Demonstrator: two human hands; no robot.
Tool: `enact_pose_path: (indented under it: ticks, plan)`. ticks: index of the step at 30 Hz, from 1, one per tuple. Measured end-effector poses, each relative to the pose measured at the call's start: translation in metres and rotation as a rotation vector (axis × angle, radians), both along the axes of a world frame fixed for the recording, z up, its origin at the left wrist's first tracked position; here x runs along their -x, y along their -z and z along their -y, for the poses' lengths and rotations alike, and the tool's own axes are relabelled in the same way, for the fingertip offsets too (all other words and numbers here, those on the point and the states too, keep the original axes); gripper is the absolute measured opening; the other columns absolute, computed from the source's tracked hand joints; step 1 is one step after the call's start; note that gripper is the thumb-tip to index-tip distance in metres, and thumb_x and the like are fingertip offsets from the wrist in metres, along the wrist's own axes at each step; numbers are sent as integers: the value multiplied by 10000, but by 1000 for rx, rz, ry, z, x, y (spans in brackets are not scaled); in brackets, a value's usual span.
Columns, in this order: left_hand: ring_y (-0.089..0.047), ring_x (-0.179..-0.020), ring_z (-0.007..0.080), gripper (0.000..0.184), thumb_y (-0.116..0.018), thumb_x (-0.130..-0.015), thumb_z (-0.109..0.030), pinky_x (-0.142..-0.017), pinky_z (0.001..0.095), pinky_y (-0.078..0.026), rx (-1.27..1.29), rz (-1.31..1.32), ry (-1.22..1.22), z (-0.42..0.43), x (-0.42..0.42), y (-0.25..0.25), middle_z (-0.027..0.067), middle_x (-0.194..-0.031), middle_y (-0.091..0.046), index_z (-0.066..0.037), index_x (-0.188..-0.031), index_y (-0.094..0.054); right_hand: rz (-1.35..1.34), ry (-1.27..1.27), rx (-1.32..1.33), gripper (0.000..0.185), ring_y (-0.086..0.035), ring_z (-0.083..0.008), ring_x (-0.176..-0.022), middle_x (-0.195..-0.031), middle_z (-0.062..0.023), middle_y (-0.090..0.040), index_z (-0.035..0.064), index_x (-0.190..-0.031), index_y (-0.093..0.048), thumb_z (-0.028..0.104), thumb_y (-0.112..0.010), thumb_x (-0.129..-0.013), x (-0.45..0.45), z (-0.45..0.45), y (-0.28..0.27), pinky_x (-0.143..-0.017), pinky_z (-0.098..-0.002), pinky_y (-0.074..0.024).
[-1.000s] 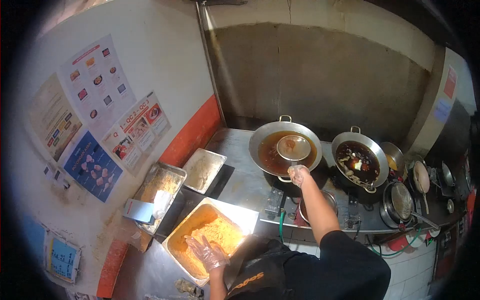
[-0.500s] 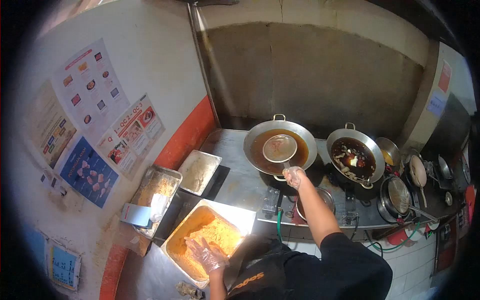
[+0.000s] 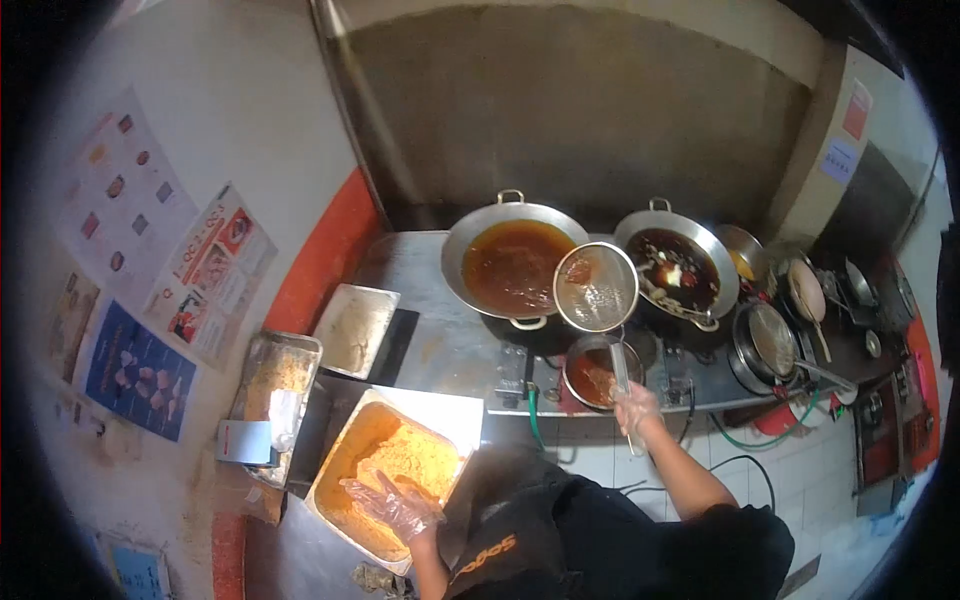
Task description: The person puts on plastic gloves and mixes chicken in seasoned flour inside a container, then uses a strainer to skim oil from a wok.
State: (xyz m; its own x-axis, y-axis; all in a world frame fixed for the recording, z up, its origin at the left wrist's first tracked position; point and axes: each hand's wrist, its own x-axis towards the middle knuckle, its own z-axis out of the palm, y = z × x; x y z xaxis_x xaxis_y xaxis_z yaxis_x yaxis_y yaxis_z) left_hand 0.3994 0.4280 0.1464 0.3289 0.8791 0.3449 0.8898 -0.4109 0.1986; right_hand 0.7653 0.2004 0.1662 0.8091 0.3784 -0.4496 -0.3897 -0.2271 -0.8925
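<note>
My right hand [image 3: 638, 410], in a clear plastic glove, grips the handle of a round wire-mesh strainer [image 3: 597, 290]. The strainer's mesh bowl hangs in the air between two woks, with a small reddish-brown patch on its upper left. Beneath it sits a smaller pot [image 3: 574, 390] of reddish liquid, partly covered by the handle. To the left is a wok [image 3: 468, 222] of brown oil. My left hand [image 3: 397, 508], also gloved, rests with fingers spread on orange-yellow crumbly coating [image 3: 415, 455] in a deep metal tray [image 3: 322, 500].
A second wok [image 3: 640, 222] holds dark oil with pieces floating in it. Further right are a pan with another strainer [image 3: 772, 338] and more cookware. A pale tray [image 3: 357, 330] and a crumb-filled tray [image 3: 275, 385] stand left, by the wall. A green hose [image 3: 533, 415] hangs at the counter's front edge.
My right hand has drawn the strainer back from over the left wok, toward the right and nearer to me. My left hand stays at the coating tray. The whole view has shifted.
</note>
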Motion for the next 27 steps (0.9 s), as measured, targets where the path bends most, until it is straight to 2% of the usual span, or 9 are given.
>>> enact_pose_path:
  ticks: [5,6,8,10,11,18,20,24,27]
  plan:
    - [50,-1404,439,721,-504,-882,-225,-1128,519,-30,27,-31,-7,-3,4,12,288,-1507,66,-134,-1489,-126,458,140,304,245,-606,-260,-574,-656,-128,-608,94,-1066,-590,267,-496,-920,26,100,140,-510,-367,-476]
    - [50,-1404,439,721,-504,-882,-225,-1128,519,-30,38,-35,-1,-3,4,11,288,-1507,66,-134,-1489,-126,802,0,764,270,-626,-316,-623,-692,-172,-625,97,-1092,-590,281,-491,-921,34,109,139,-560,-410,-493]
    - [25,-1403,449,656,-462,-888,-251,-1120,536,-25,10,-64,-29,-1,1,9,291,-1509,28,-125,-1474,-195,681,-25,858,269,-622,-373,-675,-742,-206,-627,109,-1114,-591,247,-496,-903,31,113,140,-607,-462,-491]
    - [29,-1403,447,664,-464,-889,-245,-1121,535,-21,19,-64,-9,1,1,5,287,-1510,29,-124,-1478,-181,410,-42,895,385,-605,-406,-810,-887,-229,-632,153,-1232,-531,394,-433,-948,33,120,167,-686,-481,-462]
    - [32,-1404,445,673,-466,-889,-239,-1121,533,-17,14,-51,7,0,1,4,282,-1512,30,-124,-1482,-167,545,-104,989,389,-603,-420,-813,-857,-229,-631,174,-1215,-536,427,-407,-949,26,126,195,-688,-504,-453]
    - [32,-1407,435,763,-570,-836,-212,-1125,535,-48,-47,-11,34,-6,5,16,279,-1513,40,-177,-1483,-167,545,-72,956,448,-599,-431,-829,-877,-236,-633,149,-1144,-568,483,-339,-953,35,116,177,-705,-513,-452]
    - [26,-1408,433,772,-582,-824,-206,-1121,545,-53,-9,-11,4,-4,3,13,273,-1516,39,-194,-1482,-179,323,49,974,371,-607,-412,-840,-882,-235,-633,108,-1067,-600,403,-412,-943,36,110,170,-717,-494,-462]
    - [23,-1408,434,769,-579,-823,-207,-1118,554,-56,-21,5,16,-3,4,15,271,-1517,37,-189,-1481,-182,273,115,959,322,-616,-378,-804,-838,-211,-640,78,-982,-618,366,-491,-912,27,121,204,-713,-467,-467]
    - [55,-1399,452,675,-462,-889,-244,-1123,527,19,16,-86,-1,-2,3,10,286,-1510,38,-128,-1482,-161,665,-10,786,279,-617,-350,-783,-770,-176,-634,76,-936,-614,339,-528,-903,22,136,243,-709,-445,-463]
